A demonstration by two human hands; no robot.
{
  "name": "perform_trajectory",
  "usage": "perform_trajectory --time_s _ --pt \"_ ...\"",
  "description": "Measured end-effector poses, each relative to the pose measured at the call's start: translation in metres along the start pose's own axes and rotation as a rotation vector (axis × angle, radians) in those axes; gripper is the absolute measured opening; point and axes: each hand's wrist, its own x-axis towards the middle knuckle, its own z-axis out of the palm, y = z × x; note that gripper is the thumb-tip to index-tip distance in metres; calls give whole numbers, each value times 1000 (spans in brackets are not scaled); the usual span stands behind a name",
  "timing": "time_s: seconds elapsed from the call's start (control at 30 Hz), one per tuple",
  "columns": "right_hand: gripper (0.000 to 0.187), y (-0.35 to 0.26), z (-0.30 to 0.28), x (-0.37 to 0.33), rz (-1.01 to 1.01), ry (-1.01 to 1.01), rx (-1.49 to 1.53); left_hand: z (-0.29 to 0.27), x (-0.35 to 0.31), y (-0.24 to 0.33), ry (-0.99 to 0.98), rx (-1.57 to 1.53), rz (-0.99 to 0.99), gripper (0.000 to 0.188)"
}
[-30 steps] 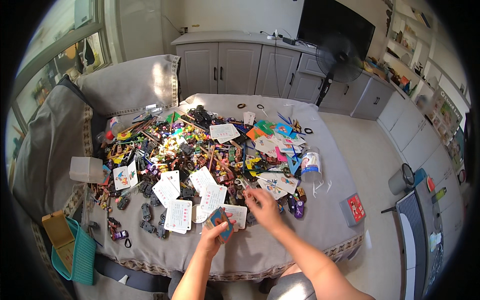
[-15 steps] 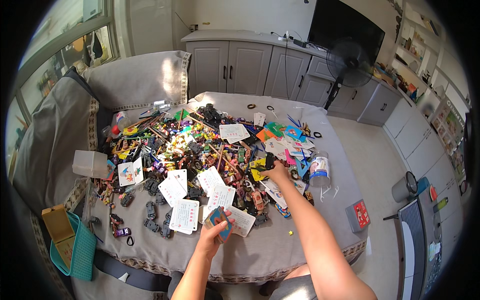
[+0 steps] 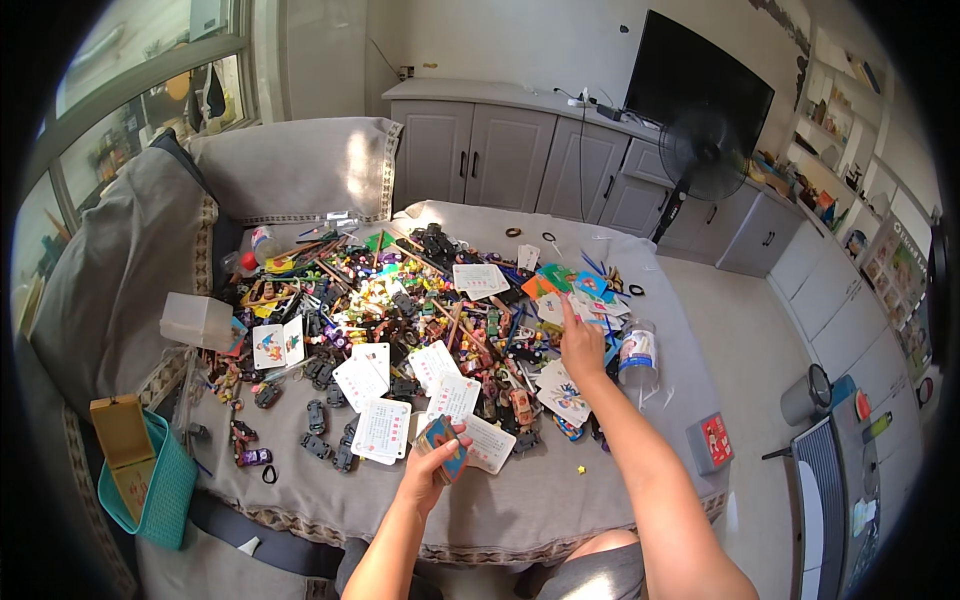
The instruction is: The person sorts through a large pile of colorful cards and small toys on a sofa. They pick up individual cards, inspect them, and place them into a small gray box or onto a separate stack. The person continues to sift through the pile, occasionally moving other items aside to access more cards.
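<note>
My left hand [image 3: 422, 478] is closed round a stack of picture cards [image 3: 447, 456], held just above the near part of the pile. My right hand [image 3: 582, 345] reaches over the right side, its index finger stretched out to loose cards [image 3: 551, 308]. Its other fingers are partly hidden, and I see nothing held in it. White text cards [image 3: 382, 428] lie fanned in front of and beside my left hand. Below my right wrist rest more picture cards [image 3: 563, 392]. Small dark toy cars [image 3: 316, 415] stand left of the cards.
A heap of small toys and pencils [image 3: 400, 300] covers the sofa's grey cloth. A clear jar [image 3: 638, 352] stands right of my right hand, with a grey-and-red box [image 3: 711, 443] nearer. At left are a translucent tub [image 3: 197, 321] and a teal basket [image 3: 168, 500]. Behind stands a fan [image 3: 704, 150].
My right hand has left the dark toy it was at and moved farther away and right, with its finger out. The dark toy no longer shows there. My left hand keeps its cards.
</note>
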Motion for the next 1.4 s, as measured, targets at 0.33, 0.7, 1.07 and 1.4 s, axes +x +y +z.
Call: perform_trajectory --time_s 0.33,0.7,1.07,1.4 --pt "48 6 10 0 413 -209 743 -10 -12 8 -23 -33 27 55" --pt "39 -171 -93 -71 280 -720 1684 -35 -51 26 -187 -313 82 56" --pt "76 -239 -159 -119 -179 -534 1075 -55 -125 37 -172 -387 -7 52" --pt "74 -291 -217 -137 -565 -761 1238 -76 -182 49 -214 -173 -101 31"
